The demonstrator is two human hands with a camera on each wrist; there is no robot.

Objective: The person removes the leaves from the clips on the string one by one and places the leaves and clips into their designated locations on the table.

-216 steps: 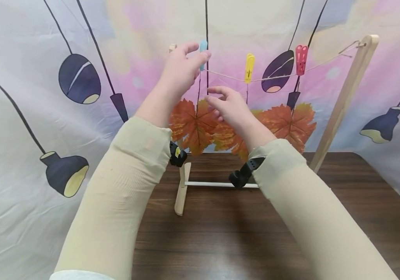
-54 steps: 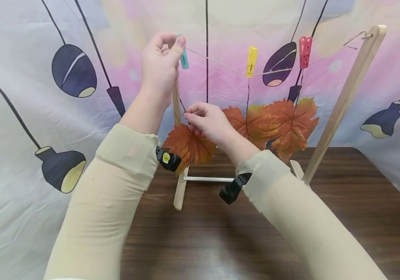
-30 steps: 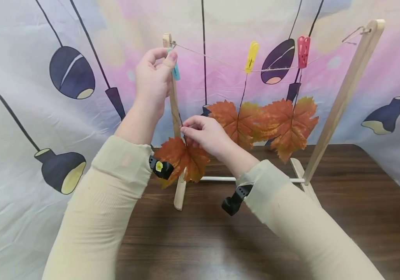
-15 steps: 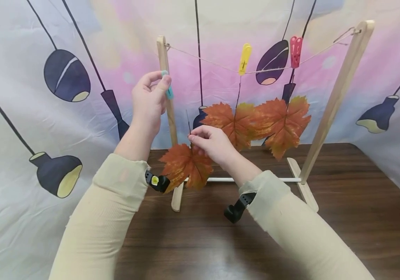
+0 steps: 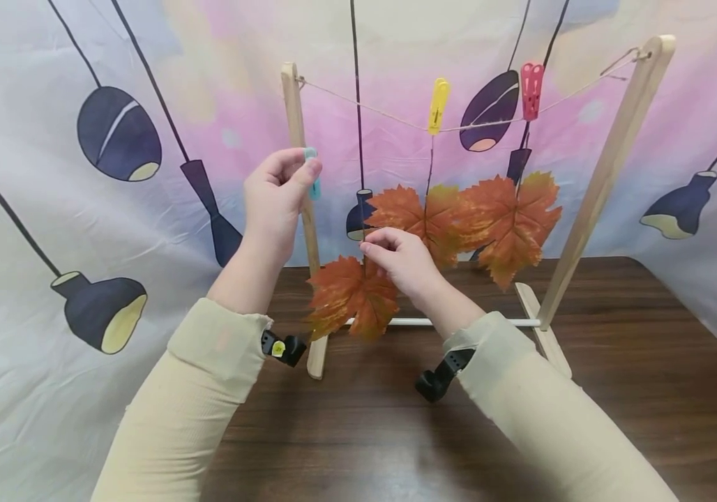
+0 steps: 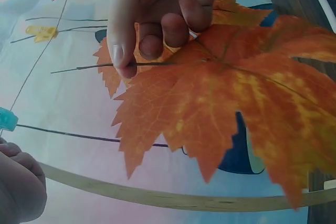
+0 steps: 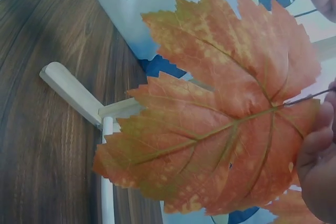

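Observation:
My left hand (image 5: 275, 206) pinches a light blue clothespin (image 5: 315, 188) between thumb and fingers, in front of the rack's left post and below the line. Lower and to the right, my right hand (image 5: 407, 266) pinches the thin dark stem of an orange artificial maple leaf (image 5: 353, 296). The left wrist view shows the stem (image 6: 94, 67) between thumb and forefinger, its free end sticking out past them. The clothespin and the leaf are apart. In the right wrist view, the leaf's veined face (image 7: 226, 124) fills the middle, and its stem runs to the fingers at the right edge.
A string (image 5: 371, 108) spans two wooden posts (image 5: 609, 181). A yellow clothespin (image 5: 439, 104) and a red clothespin (image 5: 531, 90) on it hold two more maple leaves (image 5: 515, 223). A white rod (image 5: 411, 322) joins the posts low over the brown table (image 5: 358, 432).
The blue clothespin has come off the line, and its leaf, once hanging there, is now in my right hand. Both hands came down, then shifted slightly right in the last half second.

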